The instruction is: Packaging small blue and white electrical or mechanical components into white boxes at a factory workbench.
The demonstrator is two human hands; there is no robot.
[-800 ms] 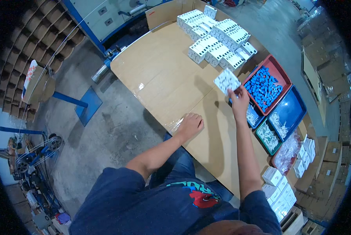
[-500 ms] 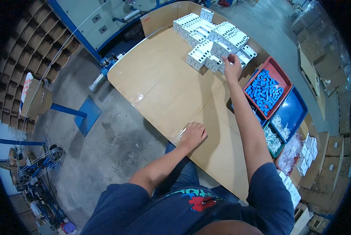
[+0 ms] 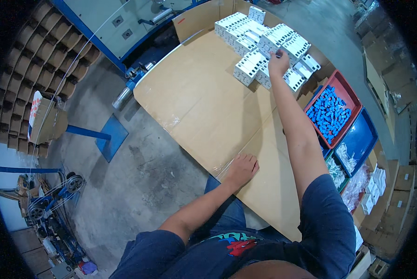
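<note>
The right hand [image 3: 278, 62] reaches far out to the stack of white boxes [image 3: 264, 46] at one o'clock on the cardboard-covered table [image 3: 203, 107]. Its fingers curl onto the top of one white box — whether they pinch it or just rest on it, I cannot tell. The left hand [image 3: 242, 169] lies flat, fingers released and spread, on the table's near edge at about six o'clock. At three o'clock, just beside the table, a red tray [image 3: 345, 90] holds small blue parts [image 3: 329, 111] — next to it sits a blue tray [image 3: 362, 139].
</note>
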